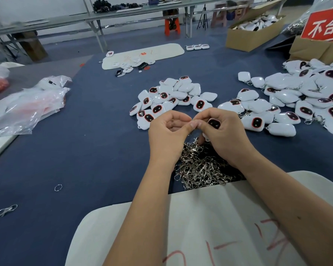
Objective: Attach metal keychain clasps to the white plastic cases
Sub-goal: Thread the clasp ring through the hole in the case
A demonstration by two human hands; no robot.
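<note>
Glossy white plastic cases with dark shiny oval windows lie heaped on a matt dark-blue cloth table cover. The pile of silvery metal keychain clasps glints brightly. Crinkled clear plastic bags look shiny, the brown cardboard box dull.

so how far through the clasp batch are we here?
Done: the right pile shows cases with clasps and rings hanging off them. In hand: the right hand holds one white case while the left hand pinches at its edge; whether a clasp is on yet is hidden. Left: the centre pile looks bare of clasps, and a heap of loose clasps remains.
</note>
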